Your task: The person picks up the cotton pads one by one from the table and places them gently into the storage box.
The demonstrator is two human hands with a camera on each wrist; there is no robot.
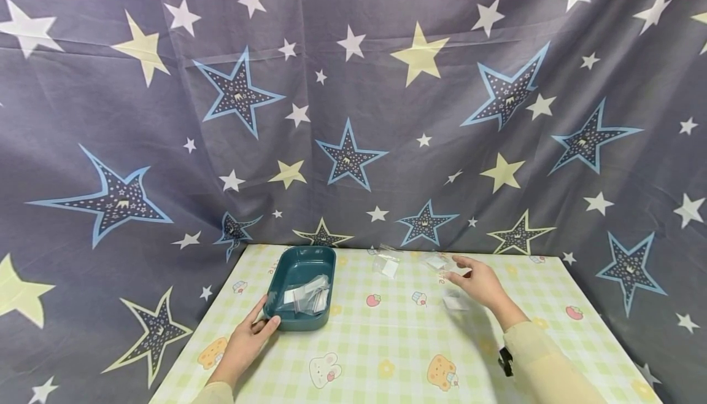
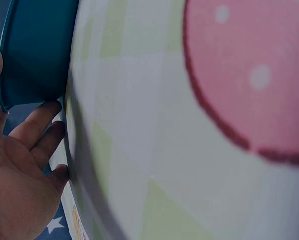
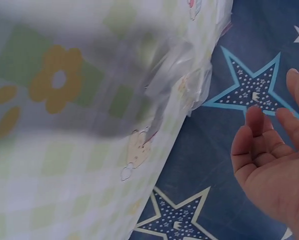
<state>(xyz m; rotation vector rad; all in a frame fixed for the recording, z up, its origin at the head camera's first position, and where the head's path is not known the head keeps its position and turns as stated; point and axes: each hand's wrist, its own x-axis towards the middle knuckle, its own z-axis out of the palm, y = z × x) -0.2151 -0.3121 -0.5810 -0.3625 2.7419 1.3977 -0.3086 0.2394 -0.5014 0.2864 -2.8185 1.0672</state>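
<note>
A teal rectangular dish point(image 1: 305, 253) stands on the left of the table, with several small clear plastic bags point(image 1: 312, 296) holding white pieces inside it. My left hand point(image 1: 243, 342) holds its near left corner, thumb at the near wall and fingers along the left side. In the left wrist view, the lower fingertips point(image 2: 52, 108) are at the dish's base. My right hand point(image 1: 477, 281) hovers near a clear bag point(image 1: 436, 261) at the back, thumb and index finger apart. In the right wrist view, the loosely curled right hand point(image 3: 274, 160) has nothing in its fingers.
Another clear bag point(image 1: 388, 267) with a white piece lies near the table's back edge, and one more bag point(image 1: 455, 301) lies beneath the right hand. A checked cloth point(image 1: 375, 342) covers the table. Behind it hangs a dark curtain point(image 1: 353, 103) with stars.
</note>
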